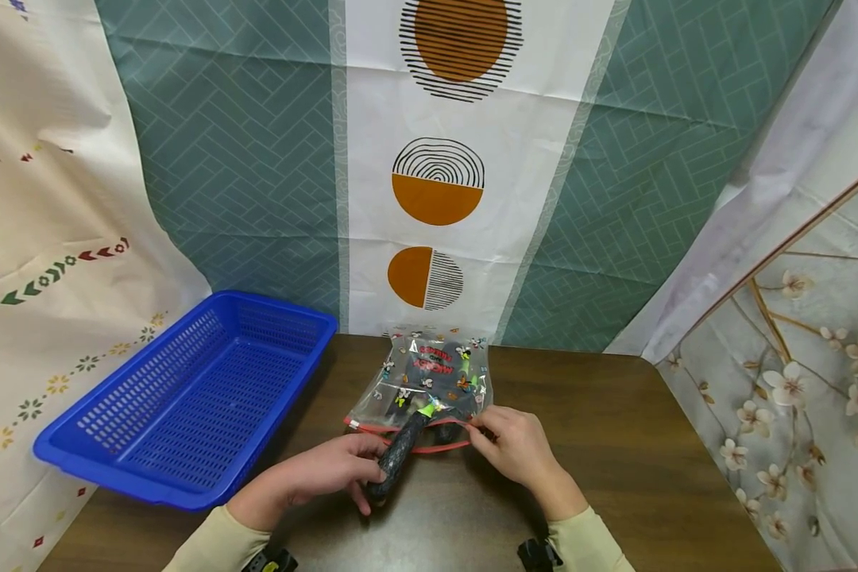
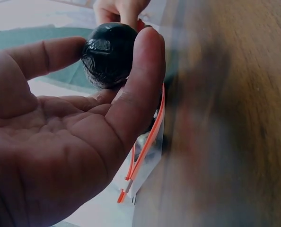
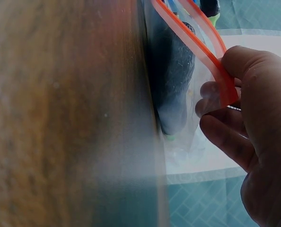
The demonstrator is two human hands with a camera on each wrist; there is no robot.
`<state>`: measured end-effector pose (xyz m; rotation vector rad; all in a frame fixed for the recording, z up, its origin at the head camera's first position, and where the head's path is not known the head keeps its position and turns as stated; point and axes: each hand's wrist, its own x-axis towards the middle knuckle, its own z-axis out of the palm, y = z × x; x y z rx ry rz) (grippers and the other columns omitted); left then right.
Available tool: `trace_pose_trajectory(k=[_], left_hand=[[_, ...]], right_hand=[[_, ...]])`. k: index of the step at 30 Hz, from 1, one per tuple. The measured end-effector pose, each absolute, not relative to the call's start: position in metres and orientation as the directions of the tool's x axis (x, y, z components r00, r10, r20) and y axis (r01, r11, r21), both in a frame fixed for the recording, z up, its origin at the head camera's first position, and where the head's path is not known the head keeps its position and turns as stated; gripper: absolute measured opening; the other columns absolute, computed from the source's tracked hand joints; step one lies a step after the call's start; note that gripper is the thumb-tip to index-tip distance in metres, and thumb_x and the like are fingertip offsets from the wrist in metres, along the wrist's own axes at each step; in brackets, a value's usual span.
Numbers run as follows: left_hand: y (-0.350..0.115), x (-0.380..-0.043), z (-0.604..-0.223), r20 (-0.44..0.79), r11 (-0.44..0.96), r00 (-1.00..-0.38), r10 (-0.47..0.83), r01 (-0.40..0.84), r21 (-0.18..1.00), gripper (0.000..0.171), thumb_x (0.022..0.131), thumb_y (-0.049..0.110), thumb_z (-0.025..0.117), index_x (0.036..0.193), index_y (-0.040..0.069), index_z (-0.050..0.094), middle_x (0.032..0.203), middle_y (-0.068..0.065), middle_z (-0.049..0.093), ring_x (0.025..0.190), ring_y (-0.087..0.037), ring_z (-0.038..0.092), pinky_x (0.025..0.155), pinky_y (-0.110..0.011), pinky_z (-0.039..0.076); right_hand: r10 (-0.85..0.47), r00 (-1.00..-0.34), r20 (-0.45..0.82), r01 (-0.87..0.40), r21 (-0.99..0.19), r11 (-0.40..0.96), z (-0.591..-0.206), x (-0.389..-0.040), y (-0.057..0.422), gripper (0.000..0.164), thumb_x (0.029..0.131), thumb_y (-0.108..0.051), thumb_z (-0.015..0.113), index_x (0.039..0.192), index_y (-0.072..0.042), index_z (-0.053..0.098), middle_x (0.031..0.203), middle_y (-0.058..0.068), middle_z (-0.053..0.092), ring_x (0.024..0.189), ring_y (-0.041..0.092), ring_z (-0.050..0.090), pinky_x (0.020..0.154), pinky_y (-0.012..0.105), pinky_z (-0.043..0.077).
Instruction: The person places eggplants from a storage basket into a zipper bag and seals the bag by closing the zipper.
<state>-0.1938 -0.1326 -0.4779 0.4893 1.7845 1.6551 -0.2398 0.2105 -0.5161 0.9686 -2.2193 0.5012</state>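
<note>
A clear zip bag [image 1: 429,373] with cartoon prints and a red zip edge lies on the table, its mouth towards me. My left hand [image 1: 336,473] grips a long black, wrinkled, plastic-wrapped cylinder [image 1: 395,461] with a bright green far end. That green end reaches in at the bag's mouth. In the left wrist view the cylinder's rounded near end [image 2: 108,54] shows between thumb and fingers. At the mouth's right corner, my right hand [image 1: 518,445] pinches the red zip edge [image 3: 202,54]. Another dark, wrapped long thing [image 3: 171,80] with a green tip lies inside the bag.
A blue slotted plastic basket [image 1: 186,496] stands left of the bag on the brown wooden table [image 1: 615,453]. Behind the table hangs a green and white patterned cloth [image 1: 257,159]. More printed fabric hangs at both sides.
</note>
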Motion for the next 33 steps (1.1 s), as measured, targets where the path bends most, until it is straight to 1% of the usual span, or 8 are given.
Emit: trace_pose_trajectory(k=[3,6,12,16,19,27,33], left_hand=[[-0.134,-0.192,-0.479,-0.218,0.147,-0.711,0.668,-0.161,0.976,0.032,0.098,0.003,0.064,0.127,-0.010,0.064,0.104,-0.013,0.067,0.085,-0.024,0.072,0.068,-0.035,0.067],[-0.136,-0.191,-0.481,-0.226,0.156,-0.702,0.675,-0.164,0.974,0.027,0.098,0.002,0.064,0.122,-0.007,0.065,0.100,-0.012,0.069,0.085,-0.024,0.073,0.068,-0.035,0.067],[-0.142,-0.190,-0.484,-0.230,0.160,-0.667,0.709,-0.165,0.973,0.022,0.096,0.000,0.063,0.117,-0.007,0.065,0.098,-0.013,0.071,0.087,-0.029,0.077,0.068,-0.037,0.068],[-0.145,-0.190,-0.485,-0.240,0.167,-0.657,0.714,-0.173,0.971,0.020,0.096,0.000,0.063,0.115,-0.006,0.064,0.098,-0.014,0.072,0.089,-0.032,0.078,0.068,-0.037,0.069],[-0.146,-0.189,-0.485,-0.248,0.180,-0.649,0.719,-0.171,0.969,0.018,0.096,0.000,0.062,0.112,-0.005,0.064,0.097,-0.015,0.072,0.089,-0.032,0.078,0.068,-0.037,0.069],[-0.149,-0.189,-0.485,-0.282,0.214,-0.616,0.735,-0.183,0.959,0.022,0.092,-0.001,0.058,0.113,-0.004,0.064,0.099,-0.017,0.073,0.087,-0.031,0.078,0.069,-0.037,0.069],[-0.148,-0.190,-0.487,-0.289,0.220,-0.619,0.730,-0.187,0.957,0.021,0.092,0.000,0.057,0.111,-0.004,0.064,0.098,-0.017,0.073,0.087,-0.031,0.078,0.070,-0.037,0.069]], right_hand=[[-0.505,-0.512,0.695,-0.755,-0.084,0.650,-0.515,-0.239,0.210,0.015,0.086,-0.012,0.093,0.086,-0.018,0.078,0.080,-0.009,0.074,0.065,0.005,0.063,0.054,0.026,0.052],[-0.505,-0.512,0.695,-0.758,-0.088,0.647,-0.515,-0.239,0.210,0.015,0.086,-0.011,0.092,0.087,-0.018,0.079,0.081,-0.009,0.074,0.065,0.005,0.064,0.054,0.026,0.052],[-0.505,-0.514,0.693,-0.757,-0.089,0.648,-0.515,-0.239,0.210,0.015,0.086,-0.011,0.092,0.087,-0.018,0.079,0.081,-0.009,0.074,0.065,0.005,0.064,0.055,0.027,0.053],[-0.502,-0.527,0.685,-0.748,-0.094,0.657,-0.515,-0.239,0.210,0.014,0.087,-0.013,0.093,0.087,-0.018,0.079,0.082,-0.009,0.074,0.066,0.005,0.064,0.055,0.027,0.053],[-0.501,-0.531,0.683,-0.748,-0.101,0.656,-0.516,-0.239,0.210,0.014,0.087,-0.013,0.093,0.088,-0.018,0.079,0.082,-0.009,0.074,0.066,0.006,0.064,0.055,0.027,0.053],[-0.505,-0.521,0.688,-0.753,-0.092,0.652,-0.516,-0.240,0.210,0.014,0.087,-0.014,0.092,0.087,-0.019,0.079,0.081,-0.010,0.073,0.065,0.005,0.064,0.054,0.027,0.053],[-0.502,-0.519,0.692,-0.752,-0.090,0.653,-0.516,-0.239,0.210,0.015,0.086,-0.013,0.092,0.086,-0.019,0.078,0.080,-0.010,0.073,0.064,0.005,0.063,0.053,0.026,0.051]])
